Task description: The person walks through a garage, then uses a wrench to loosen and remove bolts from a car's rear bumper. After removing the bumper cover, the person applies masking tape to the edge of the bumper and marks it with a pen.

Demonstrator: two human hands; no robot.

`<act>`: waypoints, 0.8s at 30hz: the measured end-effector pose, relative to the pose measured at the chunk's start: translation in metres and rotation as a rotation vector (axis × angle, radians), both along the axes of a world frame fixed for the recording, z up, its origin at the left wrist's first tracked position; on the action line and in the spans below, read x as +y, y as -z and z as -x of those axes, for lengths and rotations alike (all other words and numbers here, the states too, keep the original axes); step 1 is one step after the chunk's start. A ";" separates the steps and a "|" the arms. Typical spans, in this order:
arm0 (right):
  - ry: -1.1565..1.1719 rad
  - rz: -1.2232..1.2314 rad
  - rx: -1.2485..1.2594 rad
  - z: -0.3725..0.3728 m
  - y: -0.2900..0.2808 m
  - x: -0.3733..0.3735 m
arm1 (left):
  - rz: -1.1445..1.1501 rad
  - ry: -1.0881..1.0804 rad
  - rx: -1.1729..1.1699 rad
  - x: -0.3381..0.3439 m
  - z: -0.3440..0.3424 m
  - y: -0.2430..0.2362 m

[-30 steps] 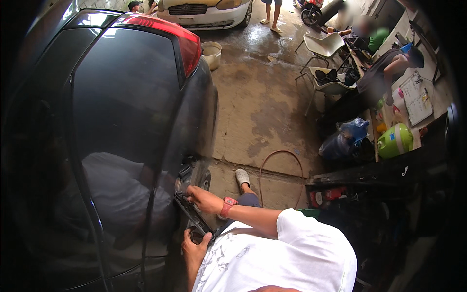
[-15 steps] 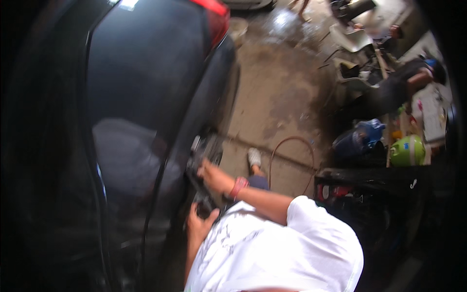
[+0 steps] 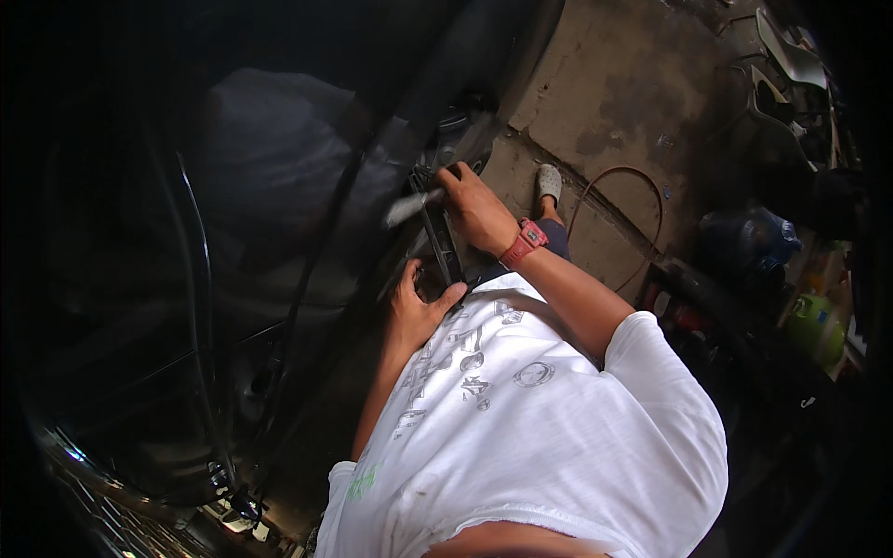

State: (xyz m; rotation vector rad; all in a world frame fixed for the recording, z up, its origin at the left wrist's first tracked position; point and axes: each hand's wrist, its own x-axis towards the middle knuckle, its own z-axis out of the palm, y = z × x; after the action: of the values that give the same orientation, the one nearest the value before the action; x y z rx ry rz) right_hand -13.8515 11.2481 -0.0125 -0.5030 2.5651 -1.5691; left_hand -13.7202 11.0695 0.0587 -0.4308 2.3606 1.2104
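A long black plastic part lies at a slant against the dark car. My left hand grips its lower end, thumb along the front and fingers beside the car. Higher up, my right hand, with a red watch on the wrist, is closed at the part's upper end on a pale, elongated object, smeared by motion and too unclear to name. My right fingertips are close to an opening in the car's body, partly hidden.
A reddish hose loops on the concrete floor beside my foot in a pale clog. On the right are chairs, blue water jugs, a green container and dark furniture.
The view has tilted down toward the car, so both hands sit higher and further right in it. A pale, blurred object now shows at my right fingers; my left hand still grips the part.
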 end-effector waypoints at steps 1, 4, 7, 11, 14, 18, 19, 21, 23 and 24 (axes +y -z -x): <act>-0.020 0.035 0.002 -0.001 0.000 0.001 | -0.001 0.005 0.012 0.000 0.000 -0.001; -0.020 0.117 -0.045 -0.006 0.003 0.007 | -0.014 0.006 -0.008 0.001 0.001 -0.004; 0.053 0.249 -0.223 -0.012 0.013 0.017 | 0.031 0.002 -0.041 0.002 0.002 -0.009; 0.225 0.467 -0.494 -0.016 0.046 0.030 | 0.063 0.009 -0.067 0.003 0.004 -0.010; 0.239 0.677 -0.811 -0.016 0.076 0.029 | 0.015 0.002 -0.061 0.006 0.008 -0.014; 0.171 0.899 -0.943 -0.013 0.095 0.014 | 0.078 0.024 -0.094 0.010 0.013 -0.022; 0.158 0.899 -0.933 -0.012 0.097 0.010 | 0.080 0.037 -0.084 0.011 0.014 -0.024; 0.162 0.900 -0.949 -0.010 0.097 0.004 | 0.068 0.024 -0.105 0.013 0.015 -0.027; 0.187 0.908 -0.997 -0.008 0.097 0.000 | 0.067 0.033 -0.073 0.014 0.015 -0.028; 0.204 0.914 -1.012 -0.007 0.096 -0.001 | 0.048 0.012 -0.096 0.014 0.015 -0.028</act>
State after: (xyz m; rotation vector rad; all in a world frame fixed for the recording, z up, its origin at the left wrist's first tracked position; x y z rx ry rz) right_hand -13.8443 11.2473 -0.1087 0.4552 1.1232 -2.1984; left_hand -13.7354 11.0837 0.0864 -0.4788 2.3115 1.1047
